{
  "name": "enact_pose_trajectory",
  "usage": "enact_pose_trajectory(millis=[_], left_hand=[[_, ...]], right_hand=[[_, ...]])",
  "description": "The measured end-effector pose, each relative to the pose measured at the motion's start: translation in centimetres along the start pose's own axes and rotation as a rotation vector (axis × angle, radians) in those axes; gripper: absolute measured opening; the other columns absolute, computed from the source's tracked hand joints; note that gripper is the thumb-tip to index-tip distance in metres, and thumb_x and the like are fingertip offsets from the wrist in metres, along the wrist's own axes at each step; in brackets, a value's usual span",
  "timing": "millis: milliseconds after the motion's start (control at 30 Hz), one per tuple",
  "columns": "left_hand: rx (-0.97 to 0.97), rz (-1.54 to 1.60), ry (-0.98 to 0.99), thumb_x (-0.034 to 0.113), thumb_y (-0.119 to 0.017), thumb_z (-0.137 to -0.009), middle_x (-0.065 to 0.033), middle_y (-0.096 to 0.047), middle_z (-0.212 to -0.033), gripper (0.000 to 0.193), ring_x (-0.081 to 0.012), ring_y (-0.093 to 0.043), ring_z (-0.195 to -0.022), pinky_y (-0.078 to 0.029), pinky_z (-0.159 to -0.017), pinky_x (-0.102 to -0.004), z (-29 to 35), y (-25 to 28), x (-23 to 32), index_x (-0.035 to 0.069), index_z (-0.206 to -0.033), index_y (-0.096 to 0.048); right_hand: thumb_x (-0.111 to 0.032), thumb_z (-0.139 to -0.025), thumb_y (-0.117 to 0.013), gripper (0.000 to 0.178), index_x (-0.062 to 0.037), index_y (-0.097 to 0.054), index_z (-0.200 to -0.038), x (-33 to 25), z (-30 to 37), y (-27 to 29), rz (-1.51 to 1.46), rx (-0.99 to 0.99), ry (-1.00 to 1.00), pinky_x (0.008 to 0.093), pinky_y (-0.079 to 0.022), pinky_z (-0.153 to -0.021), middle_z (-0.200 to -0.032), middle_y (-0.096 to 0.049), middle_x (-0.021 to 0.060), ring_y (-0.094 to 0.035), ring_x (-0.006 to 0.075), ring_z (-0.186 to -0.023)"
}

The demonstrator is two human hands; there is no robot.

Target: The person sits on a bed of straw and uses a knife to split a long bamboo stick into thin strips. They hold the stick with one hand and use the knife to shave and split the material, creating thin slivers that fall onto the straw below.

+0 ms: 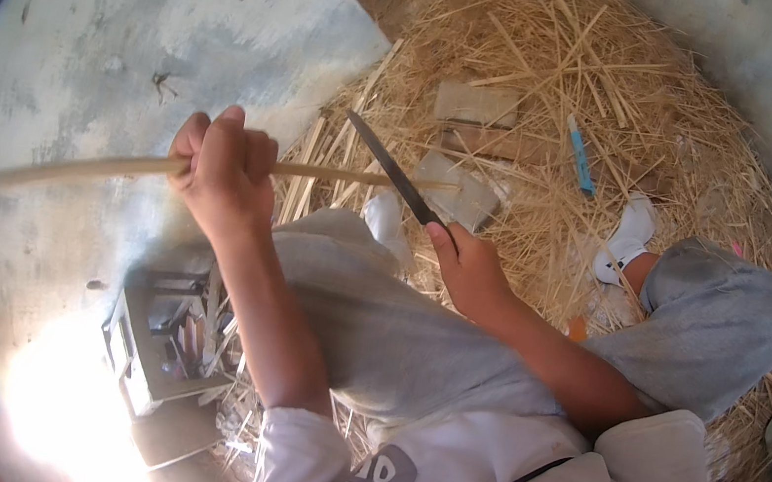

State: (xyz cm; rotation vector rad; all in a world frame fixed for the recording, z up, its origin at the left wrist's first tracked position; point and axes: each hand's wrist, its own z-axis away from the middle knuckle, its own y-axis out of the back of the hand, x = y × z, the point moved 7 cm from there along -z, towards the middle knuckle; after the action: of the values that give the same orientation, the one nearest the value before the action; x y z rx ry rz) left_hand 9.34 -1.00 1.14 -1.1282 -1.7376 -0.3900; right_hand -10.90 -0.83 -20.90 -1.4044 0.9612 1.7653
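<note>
My left hand [229,168] is closed in a fist around a long thin bamboo strip [107,168]. The strip runs from the wall side at the left, through the fist, to a tip near the middle. In my right hand [469,271] is the handle end of a knife with a long dark blade [388,163], pointing up and to the left. The blade crosses the strip close to its right end; whether it touches the strip I cannot tell. My right fingers are partly hidden behind the hand, with the thumb along the handle.
Straw-like shavings [553,57] cover the floor ahead. Among them lie a flat stone block [476,105] and a blue cutter-like tool [580,157]. A pale wall [189,22] stands at the left. A grey box [169,388] holding small items sits beside my left arm. My bent legs [413,330] are below.
</note>
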Motion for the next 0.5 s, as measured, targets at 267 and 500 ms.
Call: enact_pose_trajectory(millis=[267, 500], left_hand=[[-0.095, 0.02, 0.055, -0.011, -0.056, -0.086, 0.0066, -0.026, -0.05, 0.052, -0.0035, -0.02, -0.04, -0.013, -0.04, -0.0276, -0.2, -4.4, -0.5, 0.018, -0.06, -0.022], [-0.131, -0.023, 0.122, -0.011, -0.059, -0.084, 0.0068, -0.028, -0.054, 0.052, -0.0033, -0.026, -0.042, -0.016, -0.04, -0.0256, -3.5, -3.6, -1.8, 0.018, -0.058, -0.025]], right_hand=[[-0.039, -0.106, -0.046, 0.044, 0.002, -0.056, -0.094, 0.6, 1.1, 0.4, -0.192, 0.044, -0.019, 0.0364, -0.043, -0.054, -0.061, -0.054, 0.005, -0.053, 0.0155, -0.054], [-0.039, -0.105, -0.049, 0.042, 0.0008, -0.062, -0.101, -6.7, -0.5, 5.1, -0.241, 0.201, 0.126, 0.0369, -0.045, -0.057, -0.063, -0.056, 0.0085, -0.056, 0.0164, -0.06]])
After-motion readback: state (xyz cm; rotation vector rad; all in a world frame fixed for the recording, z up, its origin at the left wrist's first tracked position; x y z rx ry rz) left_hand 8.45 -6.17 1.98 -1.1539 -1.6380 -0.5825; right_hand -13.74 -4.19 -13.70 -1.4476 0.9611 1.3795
